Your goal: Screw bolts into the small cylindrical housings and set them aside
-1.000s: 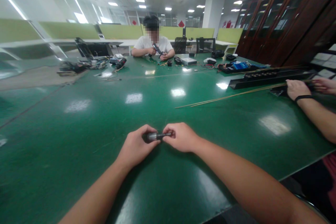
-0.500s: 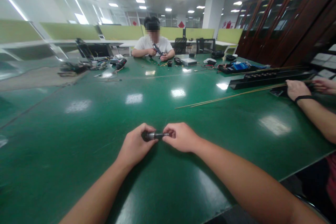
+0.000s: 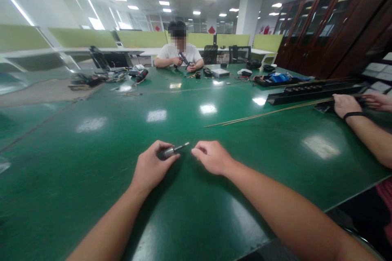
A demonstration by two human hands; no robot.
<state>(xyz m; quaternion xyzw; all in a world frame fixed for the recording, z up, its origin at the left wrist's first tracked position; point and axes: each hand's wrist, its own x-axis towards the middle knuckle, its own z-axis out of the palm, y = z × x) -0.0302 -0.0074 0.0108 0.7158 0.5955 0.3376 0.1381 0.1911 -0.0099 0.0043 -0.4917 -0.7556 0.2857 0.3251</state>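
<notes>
Left hand: I see the left hand (image 3: pixel 150 167) at lower centre, thumb and fingers closed round a metal tool (image 3: pixel 169 152).
Metal tool: silvery cylinder near mid-frame, its rear end hidden in the grip; thin shaft (image 3: pixel 183 146) slants up toward the right.
Right hand: the right hand (image 3: pixel 212 157) sits just right of the shaft, apart from its tip. Fingers curled narrow; I cannot tell whether they pinch anything small.
Table: glossy green table (image 3: pixel 101 187) beneath both hands, ceiling lights mirrored in it.
Rods: thin brass-coloured rods (image 3: pixel 245 119) run from right of centre to the co-worker's hand (image 3: pixel 346 105) at the right edge, black band on that wrist.
Black channel: long black channel (image 3: pixel 281 98) behind the rods.
Upper centre: a person in white (image 3: pixel 192 52) holds a dark device (image 3: pixel 183 58).
</notes>
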